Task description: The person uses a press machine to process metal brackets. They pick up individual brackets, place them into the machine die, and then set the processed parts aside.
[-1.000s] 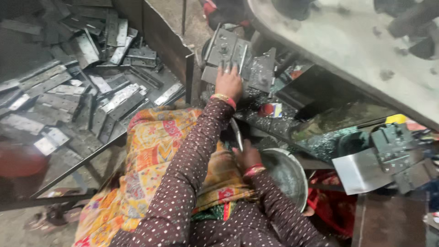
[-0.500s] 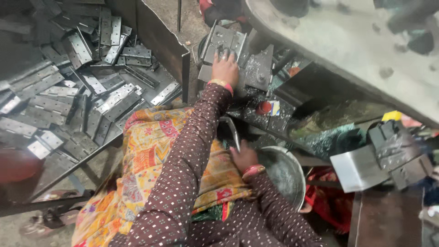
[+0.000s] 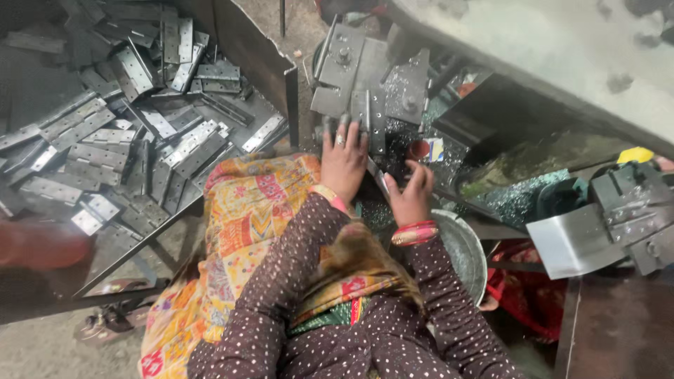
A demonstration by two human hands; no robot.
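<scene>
Grey metal blocks are crowding the upper centre, directly ahead of the left hand. A dark upright partition is walling off the hinge pile at left. A steel bowl is sitting just right of the right hand.

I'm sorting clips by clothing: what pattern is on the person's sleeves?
Dark brown long fabric sleeves with small white polka dots, clearest in the head view.
</scene>
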